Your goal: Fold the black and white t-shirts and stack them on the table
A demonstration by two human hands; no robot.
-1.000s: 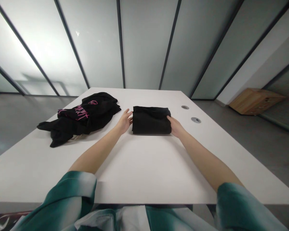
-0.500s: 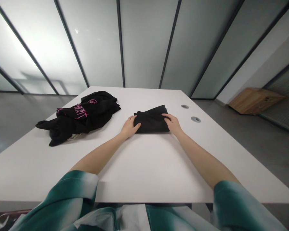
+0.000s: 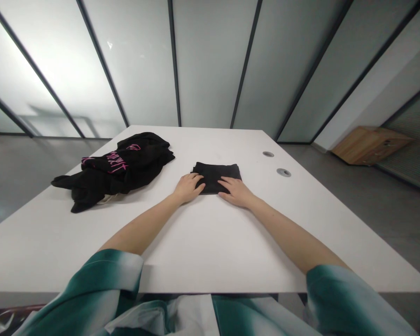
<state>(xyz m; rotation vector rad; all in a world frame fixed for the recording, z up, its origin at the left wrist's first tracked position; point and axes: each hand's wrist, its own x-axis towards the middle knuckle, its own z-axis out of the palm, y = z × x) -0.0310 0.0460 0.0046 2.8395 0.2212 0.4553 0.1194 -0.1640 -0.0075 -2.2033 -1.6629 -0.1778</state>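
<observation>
1. The right hand (image 3: 236,191) has shifted inward from the right edge of a black cloth (image 3: 212,176) to lie on top, nearer the left hand (image 3: 189,187); the far corner that stood raised half a second ago now lies flat.
2. Both hands rest palm-down on the near part of the cloth, fingers open and loosely spread; neither appears to grip it.
3. The cloth, folded into a low rectangle, lies on the white table (image 3: 217,252) in front of the person, well apart from a rumpled black garment (image 3: 143,161) at left.
4. Pressing it neatly likely calls for one hand held still as an anchor while the other smooths outward, with light, even pressure so the layers do not creep. The far-left corner looks slightly stepped and could use squaring.
5. The cloth is matte, with a fairly straight far edge; it looks soft and should crease easily.
6. The garment, bulkier and irregular, bunches in rounded folds beneath pink lettering (image 3: 118,162). The smooth table carries two round grey fittings (image 3: 283,172) at right.
</observation>
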